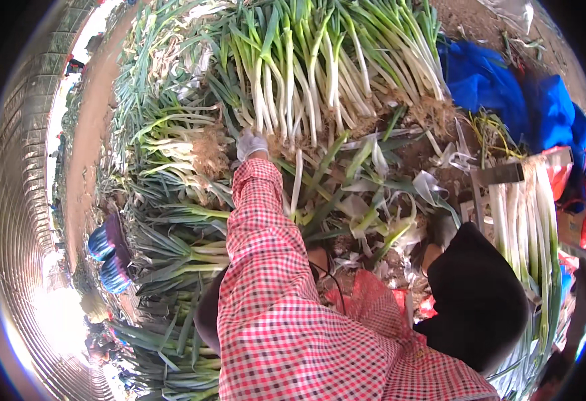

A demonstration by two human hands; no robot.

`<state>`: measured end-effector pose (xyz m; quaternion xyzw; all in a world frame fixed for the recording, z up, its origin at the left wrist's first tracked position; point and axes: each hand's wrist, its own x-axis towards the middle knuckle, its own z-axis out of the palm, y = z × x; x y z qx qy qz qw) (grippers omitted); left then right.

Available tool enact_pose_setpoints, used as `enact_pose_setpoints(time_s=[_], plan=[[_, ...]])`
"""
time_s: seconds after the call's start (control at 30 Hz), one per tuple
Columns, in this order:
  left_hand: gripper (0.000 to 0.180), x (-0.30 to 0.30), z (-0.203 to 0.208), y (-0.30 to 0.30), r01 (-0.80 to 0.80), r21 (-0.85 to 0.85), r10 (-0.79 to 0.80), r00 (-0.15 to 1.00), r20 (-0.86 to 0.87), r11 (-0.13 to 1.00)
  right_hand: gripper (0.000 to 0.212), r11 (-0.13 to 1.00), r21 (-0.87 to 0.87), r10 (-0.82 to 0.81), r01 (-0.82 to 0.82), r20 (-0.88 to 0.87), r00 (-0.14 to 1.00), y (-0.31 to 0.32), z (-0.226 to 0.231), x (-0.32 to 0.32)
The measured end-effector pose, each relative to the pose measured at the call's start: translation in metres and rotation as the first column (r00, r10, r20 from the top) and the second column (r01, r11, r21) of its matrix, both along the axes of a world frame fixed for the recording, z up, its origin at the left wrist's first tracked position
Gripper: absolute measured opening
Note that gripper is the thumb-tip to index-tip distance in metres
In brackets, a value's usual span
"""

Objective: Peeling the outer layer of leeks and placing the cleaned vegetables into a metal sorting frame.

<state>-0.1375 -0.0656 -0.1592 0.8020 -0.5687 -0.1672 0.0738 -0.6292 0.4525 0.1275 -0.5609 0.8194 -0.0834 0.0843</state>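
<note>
My left hand [251,144], in a pale glove and a red-checked sleeve, reaches forward to the root ends of a wide row of long green onions [286,87]. Its fingers look curled around the lower end of a green onion at the row's left side; the sleeve and wrist hide part of the grip. My right hand does not show. A smaller heap of green onions [179,144] with brown roots lies just left of the hand. Below the hand, one loose white stalk [297,180] lies among peeled leaves [366,207].
At right, peeled white stalks [523,220] stand in a metal frame [503,175]. Behind it lies blue cloth [486,83]. More leafy green onions [179,254] fill the left side. My dark-clothed knee [476,301] is at lower right. A blue and purple bundle [110,254] lies far left.
</note>
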Motion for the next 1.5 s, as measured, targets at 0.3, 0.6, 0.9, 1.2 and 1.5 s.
enact_pose_setpoints(time_s=[0.3, 0.6, 0.9, 1.2, 1.5], plan=[[0.071, -0.029, -0.024, -0.034, -0.193, 0.382, 0.242, 0.966, -0.086, 0.904, 0.026, 0.962, 0.065, 0.251, -0.264, 0.16, 0.955, -0.112, 0.005, 0.099], [0.042, -0.069, 0.03, -0.015, 0.304, 0.348, -0.243, 0.947, -0.208, 0.887, 0.029, 0.838, 0.081, 0.52, -0.539, 0.177, 0.835, -0.169, -0.008, 0.141], [0.024, -0.068, 0.175, 0.151, 0.704, 0.34, 0.727, -0.362, -0.583, 0.623, 0.026, 0.975, 0.052, 0.087, -0.218, 0.808, 0.582, -0.267, -0.066, 0.19], [0.041, -0.083, 0.185, 0.323, 0.723, 0.311, 0.003, 0.393, -0.92, 0.617, 0.018, 0.888, 0.402, -0.204, -0.224, 0.78, 0.592, -0.256, -0.189, 0.279], [0.066, -0.038, 0.208, 0.181, 0.396, 0.194, 0.2, 0.026, -0.98, 0.898, 0.066, 0.983, -0.067, 0.089, -0.17, 0.988, 0.123, -0.198, -0.1, 0.289]])
